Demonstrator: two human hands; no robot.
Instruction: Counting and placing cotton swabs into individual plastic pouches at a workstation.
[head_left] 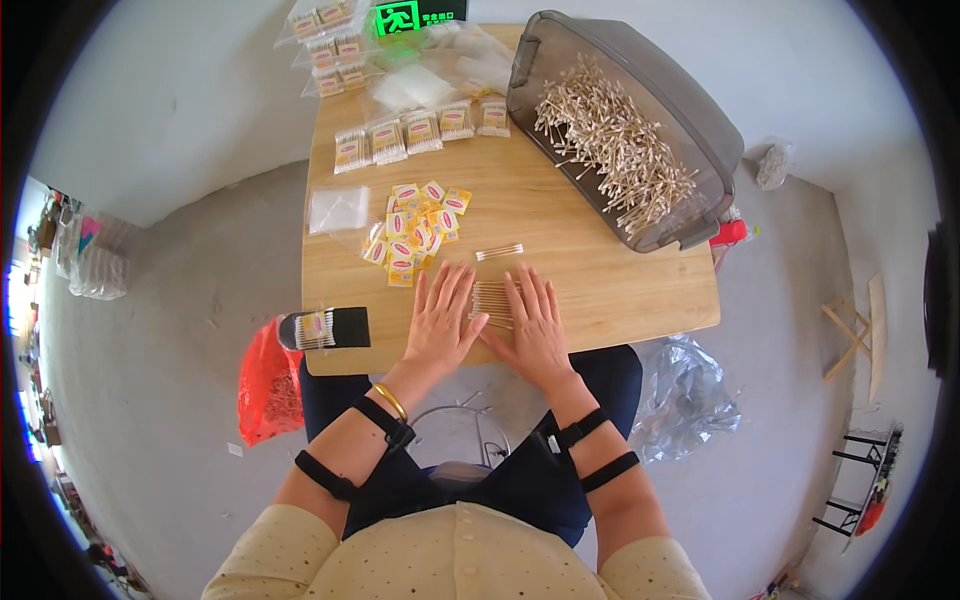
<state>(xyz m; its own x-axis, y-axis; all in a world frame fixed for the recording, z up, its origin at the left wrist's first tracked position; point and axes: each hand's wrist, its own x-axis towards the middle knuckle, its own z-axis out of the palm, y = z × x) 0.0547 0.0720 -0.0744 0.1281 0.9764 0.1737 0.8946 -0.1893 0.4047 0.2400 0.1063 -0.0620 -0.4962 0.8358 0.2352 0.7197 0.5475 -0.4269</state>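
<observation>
A row of cotton swabs [491, 303] lies side by side on the wooden table between my two hands. My left hand [438, 315] rests flat along the row's left end, its fingers stretched out and the thumb pointing inward. At the other end my right hand [535, 325] lies with fingers extended, partly over the swab tips. Just beyond the row a couple of loose cotton swabs [499, 252] sit apart. Yellow and white printed cards [415, 228] are heaped beyond my left hand.
A grey plastic bin [625, 130] tilts toward me at the back right, holding many swabs. Filled swab packs [421, 131] line up at the back; clear bags [338, 210] lie left. A black holder [350, 326] with a swab pack sits at the left edge. A red bag [268, 390] hangs below.
</observation>
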